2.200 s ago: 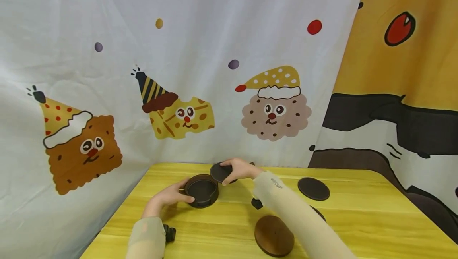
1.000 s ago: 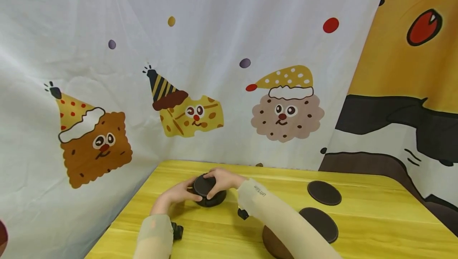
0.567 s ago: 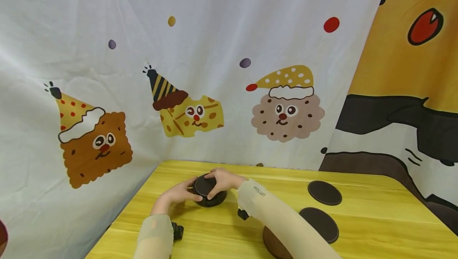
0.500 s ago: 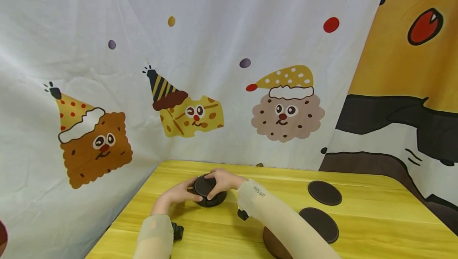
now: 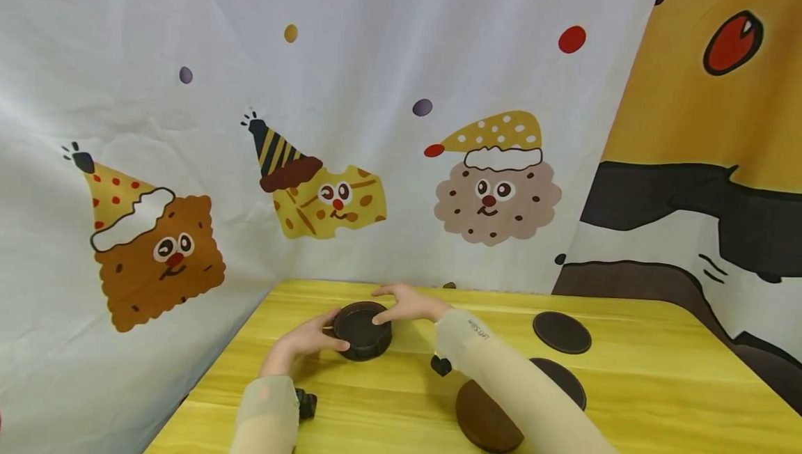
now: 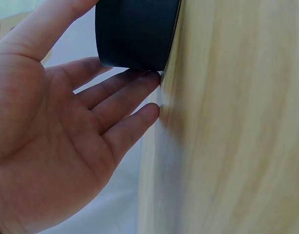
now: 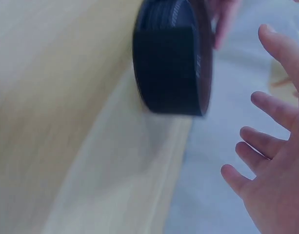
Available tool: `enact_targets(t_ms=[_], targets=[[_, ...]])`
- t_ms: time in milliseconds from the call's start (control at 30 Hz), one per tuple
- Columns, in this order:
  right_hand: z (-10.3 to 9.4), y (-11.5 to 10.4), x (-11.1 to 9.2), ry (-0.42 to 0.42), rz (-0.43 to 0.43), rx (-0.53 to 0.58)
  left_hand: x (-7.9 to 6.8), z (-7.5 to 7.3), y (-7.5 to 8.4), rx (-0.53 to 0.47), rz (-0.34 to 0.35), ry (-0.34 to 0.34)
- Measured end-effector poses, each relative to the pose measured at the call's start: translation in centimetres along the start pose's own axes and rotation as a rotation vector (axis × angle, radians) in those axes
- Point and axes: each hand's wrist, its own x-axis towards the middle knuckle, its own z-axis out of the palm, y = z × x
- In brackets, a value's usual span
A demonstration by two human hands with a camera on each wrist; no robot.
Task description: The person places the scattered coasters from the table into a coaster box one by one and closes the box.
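Note:
A round dark coaster holder (image 5: 368,351) stands on the table toward the back left. My left hand (image 5: 308,337) grips its left side, thumb at the front and fingers behind; in the left wrist view several fingers lie against the dark wall (image 6: 134,36). Just right of the rim, my right hand (image 5: 410,303) hovers with spread fingers and holds nothing. The right wrist view has that hand (image 7: 281,170) apart from the holder (image 7: 166,73), whose notch shows thin stacked edges inside. How many coasters lie within cannot be told.
Two dark round coasters lie on the yellow wood-grain table (image 5: 376,412) at the right, one farther back (image 5: 562,332) and one (image 5: 562,379) partly behind the right sleeve. A brown round disc (image 5: 482,416) sits nearer the front. A printed curtain (image 5: 401,245) hangs behind the table.
My right hand brought a dark coaster over the holder and lowered it in. Since half a second ago it has let go and lifted away to the right. My left hand stays on the holder.

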Motion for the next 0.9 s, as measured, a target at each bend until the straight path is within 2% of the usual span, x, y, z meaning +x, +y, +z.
enact_targets(t_ms=[233, 333, 467, 567, 700, 900], targets=[[-3.7, 2.9, -5.0, 0.127, -0.001, 0.010, 0.1, 0.0, 0.1, -0.009, 0.015, 0.006], [-4.8, 4.2, -7.8, 0.175, 0.033, 0.063, -0.1, 0.0, 0.2, -0.020, 0.023, 0.001], [-5.6, 6.1, -11.8, 0.241, 0.041, 0.140, -0.5, 0.0, 0.2, -0.016, 0.026, -0.006], [-5.9, 6.7, -14.9, 0.285, 0.064, 0.211, -0.8, -0.1, 0.1, -0.002, 0.020, -0.002], [-6.6, 7.8, -18.5, 0.356, 0.142, 0.271, -0.7, -0.2, 0.1, 0.007, 0.010, 0.016], [-7.3, 13.3, -22.4, 0.483, 0.243, 0.183, -0.1, 0.2, 0.2, 0.010, 0.011, -0.004]])
